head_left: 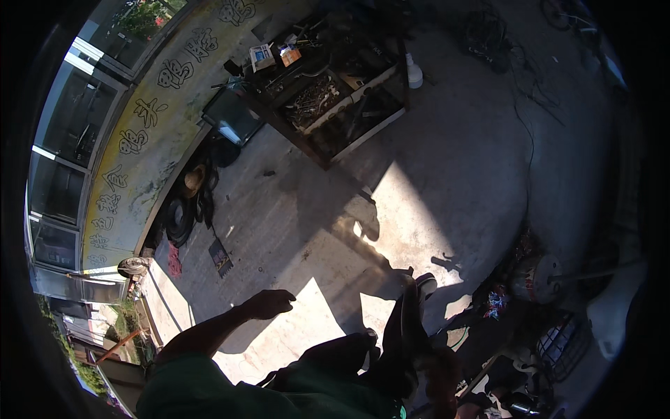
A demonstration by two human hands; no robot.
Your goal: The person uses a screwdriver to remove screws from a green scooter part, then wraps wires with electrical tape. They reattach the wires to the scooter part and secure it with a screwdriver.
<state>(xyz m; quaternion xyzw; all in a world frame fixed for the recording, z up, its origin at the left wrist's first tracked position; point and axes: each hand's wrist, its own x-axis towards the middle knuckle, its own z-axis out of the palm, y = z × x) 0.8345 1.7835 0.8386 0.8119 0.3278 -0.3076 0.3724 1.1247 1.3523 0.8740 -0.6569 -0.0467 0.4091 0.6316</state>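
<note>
My left hand (269,304) hangs over the sunlit concrete floor, at the end of a bare forearm reaching out from a green sleeve. Its fingers are curled in, and nothing shows in them. Low on the right, my right hand (438,366) is in deep shadow beside my dark trouser leg (412,322); its fingers do not show clearly. One of my shoes (426,283) rests on the floor ahead of that leg.
A metal-framed workbench (317,150) full of tools and scrap stands ahead, with a white jug (414,72) beside it. Black tyre-like rings (180,220) and a straw hat (195,180) lie along the left wall. A tank (537,278) and a black wire crate (562,346) stand at right.
</note>
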